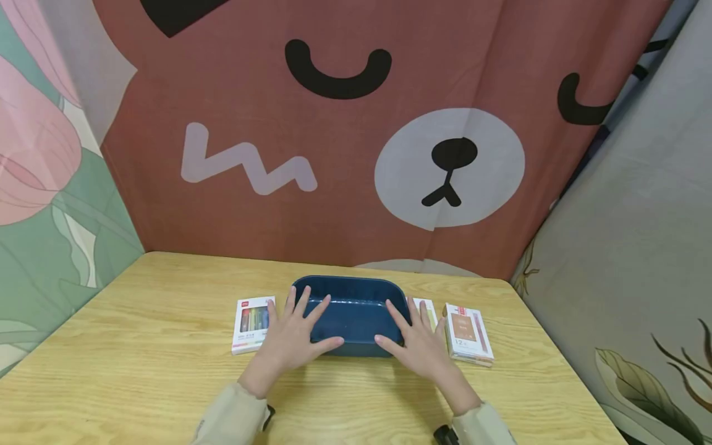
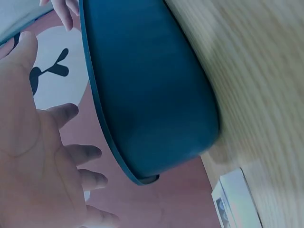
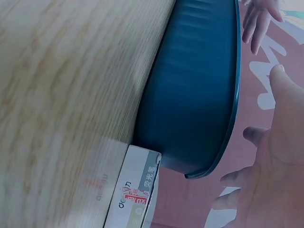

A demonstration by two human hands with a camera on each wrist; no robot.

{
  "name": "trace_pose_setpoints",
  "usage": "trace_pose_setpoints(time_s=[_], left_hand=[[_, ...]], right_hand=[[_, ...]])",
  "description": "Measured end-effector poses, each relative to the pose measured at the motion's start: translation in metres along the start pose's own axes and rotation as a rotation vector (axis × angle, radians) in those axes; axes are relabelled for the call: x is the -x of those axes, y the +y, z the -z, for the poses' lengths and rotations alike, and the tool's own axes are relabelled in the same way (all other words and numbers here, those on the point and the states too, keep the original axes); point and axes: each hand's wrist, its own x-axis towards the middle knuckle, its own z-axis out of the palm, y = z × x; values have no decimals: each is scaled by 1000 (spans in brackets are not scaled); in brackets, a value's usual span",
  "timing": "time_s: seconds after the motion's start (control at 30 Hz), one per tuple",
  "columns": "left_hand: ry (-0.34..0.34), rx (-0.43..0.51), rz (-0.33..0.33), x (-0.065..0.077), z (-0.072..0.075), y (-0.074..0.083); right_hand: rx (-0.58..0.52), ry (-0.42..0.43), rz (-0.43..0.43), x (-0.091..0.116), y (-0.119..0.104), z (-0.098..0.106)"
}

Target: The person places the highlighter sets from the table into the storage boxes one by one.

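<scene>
Bin (image 1: 356,350) stands upright on the table (image 1: 139,346), in front of and below the two hands, between them. Left hand (image 1: 289,337): fingers spread wide, nothing held; placed above the bin's near left corner. Right hand (image 1: 423,349): likewise spread, nothing held; placed above the near right corner. Both wrist views show a gap between palm and rim; no contact found.

Step in hand, by judgement: hands set over the bin, no grip taken. Any grip on it would call for lowering both hands outside the end walls and closing them inward together.

Edges and room: white box (image 1: 241,340) lies just outside the left hand, its inner side partly covered by the fingers. Beyond the right hand lies the 12-count box (image 1: 471,337); a third box (image 1: 428,307) sits between that and the bin, mostly hidden by the fingers. Fingers coming down on the right would therefore have little side room. Past the fingertips, the far rim stands near the brown cloth (image 1: 334,222), limiting a push forward. Bare wood shows between the forearms, giving room toward the person.
</scene>
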Motion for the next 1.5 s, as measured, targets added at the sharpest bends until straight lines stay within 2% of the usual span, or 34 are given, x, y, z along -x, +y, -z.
trace_pose_setpoints(time_s=[0.23, 0.47, 0.77, 0.9, 1.13, 1.3, 1.5], left_hand=[[15, 64, 3, 2, 1, -8], [-9, 122, 13, 4, 3, -12], [-11, 137, 22, 5, 5, -16], [1, 141, 26, 6, 5, -18], [103, 94, 3, 6, 7, -24], [195, 38, -5, 8, 8, -28], [270, 27, -24, 10, 10, -35]], right_hand=[[-17, -18, -5, -2, 3, 0], [-80, 28, 6, -5, 11, 1], [-120, 74, -7, -8, 20, 4], [-184, 69, -2, -13, 26, 2], [-484, 6, -14, -20, 39, 0], [-598, -30, -15, -24, 47, -4], [-722, -69, -27, -29, 54, -9]])
